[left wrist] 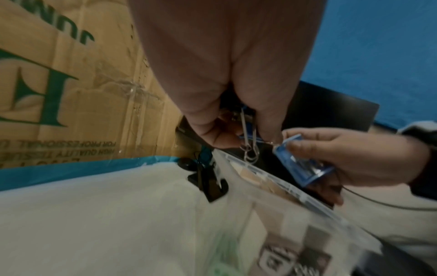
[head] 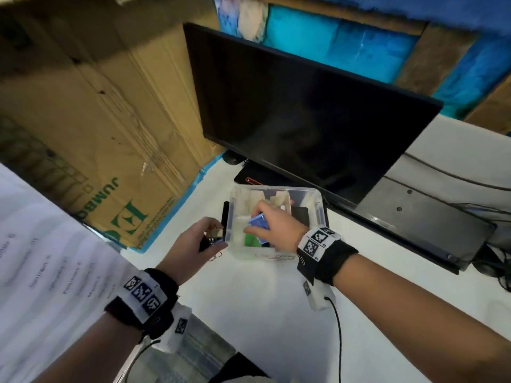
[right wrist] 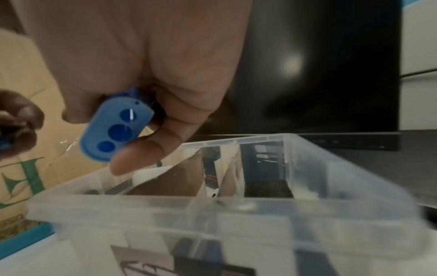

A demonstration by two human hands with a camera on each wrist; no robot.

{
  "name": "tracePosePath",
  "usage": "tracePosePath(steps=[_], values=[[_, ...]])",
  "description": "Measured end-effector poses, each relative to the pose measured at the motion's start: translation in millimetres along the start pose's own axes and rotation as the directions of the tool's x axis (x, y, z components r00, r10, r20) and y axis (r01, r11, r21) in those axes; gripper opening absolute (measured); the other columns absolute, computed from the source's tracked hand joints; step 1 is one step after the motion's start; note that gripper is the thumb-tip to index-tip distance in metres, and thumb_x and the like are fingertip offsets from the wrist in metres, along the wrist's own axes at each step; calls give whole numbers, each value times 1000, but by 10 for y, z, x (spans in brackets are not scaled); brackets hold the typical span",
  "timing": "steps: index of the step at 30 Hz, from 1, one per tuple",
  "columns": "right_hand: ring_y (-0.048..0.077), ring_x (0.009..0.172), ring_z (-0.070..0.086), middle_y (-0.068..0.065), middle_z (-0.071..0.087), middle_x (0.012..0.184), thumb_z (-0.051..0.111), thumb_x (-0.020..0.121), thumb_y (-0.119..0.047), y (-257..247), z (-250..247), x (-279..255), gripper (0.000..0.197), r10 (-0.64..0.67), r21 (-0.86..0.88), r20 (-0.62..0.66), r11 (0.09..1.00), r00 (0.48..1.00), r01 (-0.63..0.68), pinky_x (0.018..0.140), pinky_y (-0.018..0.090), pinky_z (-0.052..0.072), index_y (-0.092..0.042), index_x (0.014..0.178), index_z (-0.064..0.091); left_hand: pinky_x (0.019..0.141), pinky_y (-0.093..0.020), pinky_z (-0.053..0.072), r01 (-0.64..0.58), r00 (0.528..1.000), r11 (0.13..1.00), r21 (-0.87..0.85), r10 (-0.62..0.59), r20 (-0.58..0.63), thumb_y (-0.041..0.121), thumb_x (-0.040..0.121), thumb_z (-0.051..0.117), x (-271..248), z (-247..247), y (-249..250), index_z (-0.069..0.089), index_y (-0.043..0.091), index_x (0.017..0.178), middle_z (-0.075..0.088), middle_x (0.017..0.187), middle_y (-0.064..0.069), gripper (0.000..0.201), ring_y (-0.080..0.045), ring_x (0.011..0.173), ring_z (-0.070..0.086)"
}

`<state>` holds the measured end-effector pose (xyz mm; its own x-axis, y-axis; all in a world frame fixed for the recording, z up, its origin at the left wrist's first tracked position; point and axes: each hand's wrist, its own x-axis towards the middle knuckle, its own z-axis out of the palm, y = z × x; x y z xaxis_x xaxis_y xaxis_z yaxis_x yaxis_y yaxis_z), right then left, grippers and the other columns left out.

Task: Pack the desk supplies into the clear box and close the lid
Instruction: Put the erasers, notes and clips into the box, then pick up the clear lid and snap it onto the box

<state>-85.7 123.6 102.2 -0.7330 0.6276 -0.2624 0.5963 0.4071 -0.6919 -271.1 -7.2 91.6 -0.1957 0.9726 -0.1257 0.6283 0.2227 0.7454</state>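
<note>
While lit dimly, white desk (head: 265, 313).

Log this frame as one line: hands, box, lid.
right hand: holds blue sharpener over clear box | left hand: pinches paper clips beside box | lid: not on

white desk (head: 249, 313) – dark monitor (head: 304, 106) (switched off), cardboard box (head: 96, 106) beside, blue wall (left wrist: 378, 56).
</note>
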Motion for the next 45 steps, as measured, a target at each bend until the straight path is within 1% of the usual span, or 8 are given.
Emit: tracePosePath(steps=[4,9,15,24,29,36,42,45], values=[[25,78,59,8,51,105,58,87,-46,-46,171,264,39,81,-26,-5,996,997,-81,45,34,51,-15,105,43,62,-30,48,-8,997,997,-74,2,-83,21,82,68,174,-177,-32,51,24,99,62,88,-4,24,-22,65,56],[15,66,51,3,49,114,45,95,-41,-19,230,320,31,98,-50,-69,994,993,-102,71,33,43,-18,115,42,57,-15,43,-41,997,993,-107,32,-77,22,84,66,401,-238,-68,50,23,100,62,88,-5,23,-11,61,51],[10,51,51,-3,56,75,46,96,-13,142,-9,346,27,153,25,-205,988,967,-152,46,26,46,-21,120,35,61,-26,47,-64,998,990,-127,61,-28,18,84,65,603,-169,8,50,22,101,60,90,-7,23,-17,63,55],[21,102,60,7,52,121,56,88,-8,145,-140,674,35,176,6,-178,984,968,-178,93,43,52,-19,121,54,63,-26,42,-30,999,1000,3,30,21,23,83,65,1244,63,252,51,16,102,61,80,-3,25,-15,61,56],[25,109,59,5,53,113,51,86,4,127,-141,759,52,212,93,-115,975,971,-202,90,44,54,-20,132,47,83,-26,39,-15,997,993,115,6,75,26,82,65,1430,207,266,55,12,115,58,113,-13,37,-24,98,57],[18,89,61,7,60,116,49,88,-1,272,-230,626,42,147,108,-149,985,978,-132,87,42,55,-19,126,49,85,-23,40,-49,997,993,104,43,59,35,86,60,1401,192,336,62,14,111,57,115,-6,33,-19,100,58],[-1,69,56,-14,58,90,61,88,-14,444,-313,205,26,106,122,-226,989,968,-79,68,13,46,-19,114,58,81,-23,45,-140,990,981,131,136,38,32,90,56,1185,168,561,67,11,103,68,105,-5,27,-18,95,61],[10,77,63,-5,63,104,63,88,-21,610,-389,-160,23,125,127,-272,987,954,-93,74,23,53,-22,110,60,75,-22,46,-170,984,982,80,165,62,30,92,53,1007,251,828,67,13,96,69,94,-1,23,-11,83,61]])
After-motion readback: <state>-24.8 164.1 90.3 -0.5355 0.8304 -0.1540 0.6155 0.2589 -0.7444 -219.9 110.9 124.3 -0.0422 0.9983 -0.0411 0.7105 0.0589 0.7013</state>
